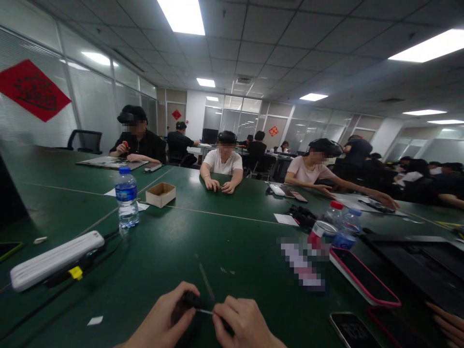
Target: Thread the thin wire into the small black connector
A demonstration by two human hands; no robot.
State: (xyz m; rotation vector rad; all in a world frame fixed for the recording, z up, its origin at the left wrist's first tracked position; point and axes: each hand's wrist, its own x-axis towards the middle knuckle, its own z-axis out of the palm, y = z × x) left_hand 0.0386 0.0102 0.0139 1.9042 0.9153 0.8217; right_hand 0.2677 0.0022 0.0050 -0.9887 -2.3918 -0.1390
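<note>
Near the bottom centre of the head view, my left hand (170,314) pinches a small black object (192,299) between thumb and fingers. To its right, my right hand (241,321) is closed on a dark handle, mostly hidden under the fingers. A thin metal rod (205,312) runs between the two hands, from the black object to the right fingertips. Both hands are just above the green table (152,270), close together. What the black object is cannot be made out.
A white power strip (58,261) and a water bottle (126,198) stand left, beside an open box (161,195). Phones, including a pink-cased one (364,276), a can (321,234), bottles and a black tray (416,261) are right. Several people sit around the table.
</note>
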